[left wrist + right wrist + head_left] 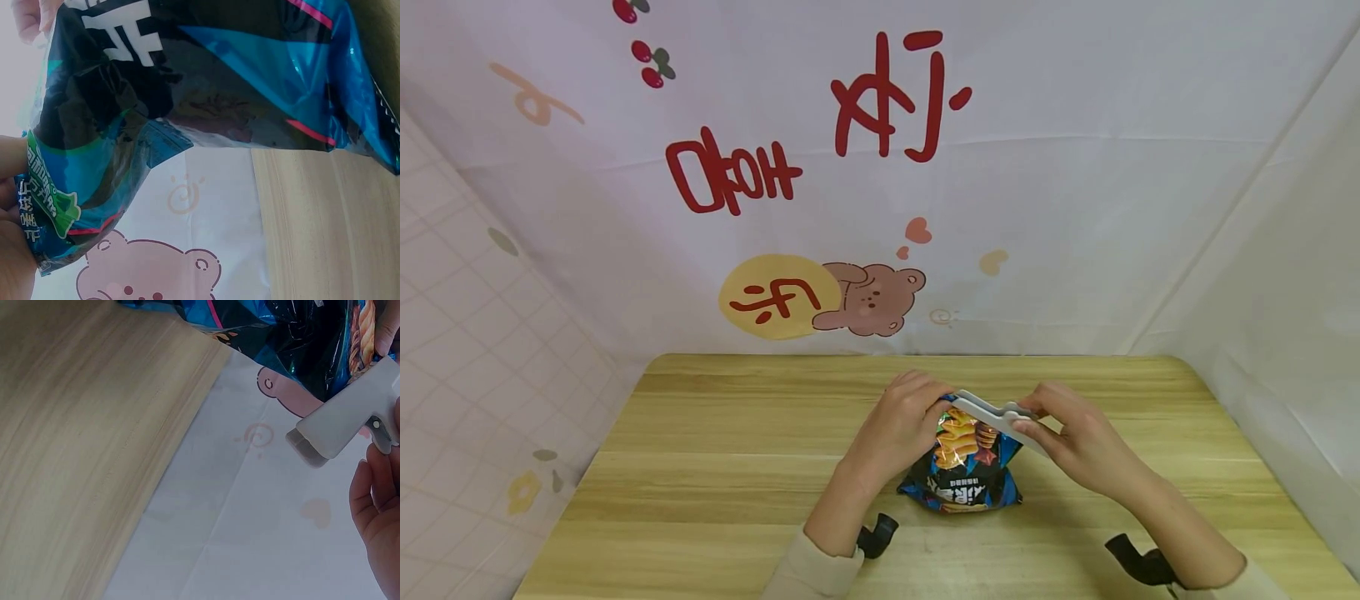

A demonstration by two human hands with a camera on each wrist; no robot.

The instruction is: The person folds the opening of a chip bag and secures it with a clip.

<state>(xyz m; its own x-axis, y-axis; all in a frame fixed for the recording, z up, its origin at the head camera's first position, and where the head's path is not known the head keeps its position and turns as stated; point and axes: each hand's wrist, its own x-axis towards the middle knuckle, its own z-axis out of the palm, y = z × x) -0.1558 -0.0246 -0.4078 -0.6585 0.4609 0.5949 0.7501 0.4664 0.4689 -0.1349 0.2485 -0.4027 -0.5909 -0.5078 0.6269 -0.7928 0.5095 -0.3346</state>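
Note:
A blue and black snack bag (pixel 973 492) stands on the table, its front printed with golden chips. My left hand (pixel 901 421) grips the bag's top left corner; the left wrist view shows the crumpled bag (pixel 206 94) close up, with fingers (pixel 12 250) at its edge. A white bag clip (pixel 981 410) lies slantwise along the bag's top edge. With thumb and fingers, my right hand (pixel 1086 437) pinches the clip at its handle. In the right wrist view, one end of the clip (pixel 344 412) sticks out past the bag.
The wooden table (pixel 722 467) ends at a white cloth backdrop (pixel 1052 242) with red characters and a printed bear (pixel 880 300). More cloth walls stand at the left and right. Black straps (pixel 878 536) show at both wrists.

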